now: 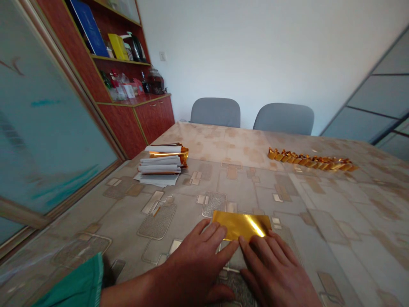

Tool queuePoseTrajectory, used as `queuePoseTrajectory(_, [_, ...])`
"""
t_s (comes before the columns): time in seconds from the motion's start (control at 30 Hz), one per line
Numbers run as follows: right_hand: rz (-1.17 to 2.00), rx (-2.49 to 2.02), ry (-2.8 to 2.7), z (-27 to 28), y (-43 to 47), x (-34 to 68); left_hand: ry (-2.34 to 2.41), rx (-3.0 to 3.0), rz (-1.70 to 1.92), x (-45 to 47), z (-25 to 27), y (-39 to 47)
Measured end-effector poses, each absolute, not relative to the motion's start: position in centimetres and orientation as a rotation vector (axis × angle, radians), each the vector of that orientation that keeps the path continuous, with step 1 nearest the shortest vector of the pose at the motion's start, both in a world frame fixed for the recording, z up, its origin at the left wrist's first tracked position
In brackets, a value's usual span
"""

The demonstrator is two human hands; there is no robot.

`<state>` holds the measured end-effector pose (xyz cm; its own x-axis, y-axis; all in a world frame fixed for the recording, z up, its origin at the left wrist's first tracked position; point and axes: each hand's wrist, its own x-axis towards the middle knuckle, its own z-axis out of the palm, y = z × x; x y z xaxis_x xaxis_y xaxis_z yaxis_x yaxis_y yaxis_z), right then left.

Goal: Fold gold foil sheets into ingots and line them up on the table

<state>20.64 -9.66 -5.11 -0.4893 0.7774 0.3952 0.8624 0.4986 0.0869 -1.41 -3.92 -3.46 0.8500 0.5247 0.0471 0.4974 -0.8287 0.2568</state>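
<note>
A rectangular sheet of shiny gold foil paper [244, 224] lies on the patterned tablecloth in front of me. My left hand [204, 251] is at its left end, with fingertips on the foil and one finger along the near edge. At the near right part, my right hand [275, 264] holds the sheet down with bent fingers. The fingertips of both hands almost meet at the middle of the near edge, and part of the sheet's right side is hidden under the right hand.
A stack of folded white-and-gold papers [161, 166] lies at the left of the table [198, 196]. Toward the far right is a row of folded gold pieces [311, 160]. Two grey chairs [215, 111] stand behind the table, and a red-brown cabinet [153, 117] is at the left.
</note>
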Motion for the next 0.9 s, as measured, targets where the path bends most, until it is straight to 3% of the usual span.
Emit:
queuePoseTrajectory(0.4, [-0.816, -1.221, -2.517, -3.8, -10.5, 25.5, 0.747, 2.765, 0.293, -2.6, -3.1, -2.4])
queuePoseTrajectory(0.73, [-0.356, -1.356, -2.373, -1.1, -9.1, 23.5, 0.702, 2.788, 0.191, -0.5, -1.0, 0.1])
queuePoseTrajectory(0.9, [-0.19, -1.356, -2.428, -2.3, -6.8, 20.3, 0.751, 2.946, 0.149, 0.9, -1.3, 0.0])
